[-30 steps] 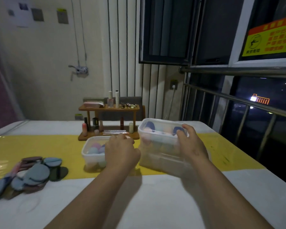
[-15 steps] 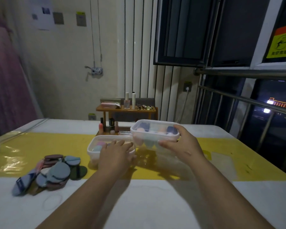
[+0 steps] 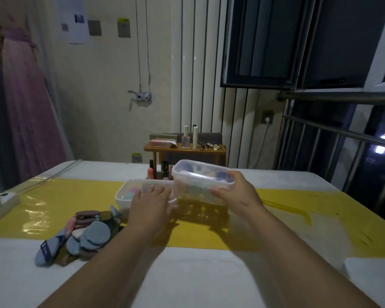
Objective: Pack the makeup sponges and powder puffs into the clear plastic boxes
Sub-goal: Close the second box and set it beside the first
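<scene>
My right hand (image 3: 238, 194) grips a clear plastic box (image 3: 198, 174) by its near right side and holds it tilted above the yellow strip; coloured sponges show inside it. A second clear box (image 3: 126, 195) with pink and blue sponges stands on the table left of it. My left hand (image 3: 150, 204) lies over this box's near rim with fingers stretched forward. A heap of round powder puffs (image 3: 88, 235) in blue, grey and brown lies on the table to the left.
A small wooden shelf (image 3: 185, 150) with bottles and cosmetics stands behind the boxes. A white block (image 3: 0, 200) sits at the table's left edge. The yellow strip (image 3: 60, 203) crosses the white table. A railing (image 3: 342, 134) and window lie to the right.
The box in my right hand has moved left, closer to the box on the table. My left hand's fingers have straightened over that box. The view has swung left.
</scene>
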